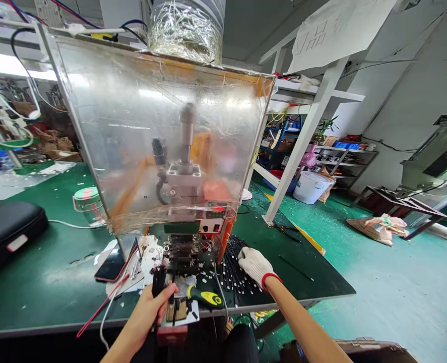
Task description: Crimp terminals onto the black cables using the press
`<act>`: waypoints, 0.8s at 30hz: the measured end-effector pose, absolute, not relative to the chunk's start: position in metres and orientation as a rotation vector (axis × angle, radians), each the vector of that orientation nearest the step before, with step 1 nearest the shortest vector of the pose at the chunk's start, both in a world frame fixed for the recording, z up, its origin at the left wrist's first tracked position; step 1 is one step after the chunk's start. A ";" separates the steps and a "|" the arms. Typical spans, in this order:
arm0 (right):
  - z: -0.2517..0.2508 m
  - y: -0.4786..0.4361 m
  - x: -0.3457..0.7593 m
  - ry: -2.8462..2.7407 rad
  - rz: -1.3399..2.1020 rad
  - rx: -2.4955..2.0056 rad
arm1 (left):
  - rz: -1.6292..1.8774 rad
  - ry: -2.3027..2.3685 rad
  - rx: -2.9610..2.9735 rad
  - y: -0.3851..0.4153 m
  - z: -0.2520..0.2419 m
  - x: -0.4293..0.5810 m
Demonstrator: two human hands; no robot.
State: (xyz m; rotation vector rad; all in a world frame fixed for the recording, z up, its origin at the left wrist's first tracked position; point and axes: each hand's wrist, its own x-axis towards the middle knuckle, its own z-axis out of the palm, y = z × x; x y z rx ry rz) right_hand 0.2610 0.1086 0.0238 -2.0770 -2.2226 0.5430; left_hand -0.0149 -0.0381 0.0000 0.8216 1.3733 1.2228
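Observation:
My left hand (147, 313) is bare and closed around an upright bundle of black wires (158, 280), its thumb pointing toward the machine. My right hand (256, 263), in a white knit glove with a red cuff, rests at the edge of a spread pile of black wires with pale tips (233, 267). Its fingers curl inward, and whatever they may grip is hidden. Between my hands lies a screwdriver with a green and yellow handle (206, 296). The press machine (184, 186) stands ahead behind a cloudy plastic shield (132, 126).
Left of the machine are a phone (112, 263), a red cable tie-like strip (102, 306), a lidded jar (89, 205) and a black cushion (11, 232). On the right, pliers (288, 232) and a single black wire (296, 267) lie on the green table (321, 287). A white post (302, 146) rises behind.

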 end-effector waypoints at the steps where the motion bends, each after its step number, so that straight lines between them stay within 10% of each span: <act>1: 0.024 0.109 0.261 -2.210 0.552 -2.074 | 1.233 1.377 0.817 -0.043 0.002 -0.019; 12: 0.020 0.106 0.262 -2.014 0.678 -2.021 | 1.469 1.174 0.140 -0.068 0.002 -0.047; 24: 0.026 0.042 0.238 -1.443 1.597 -1.463 | 1.455 1.268 0.224 -0.077 0.015 -0.049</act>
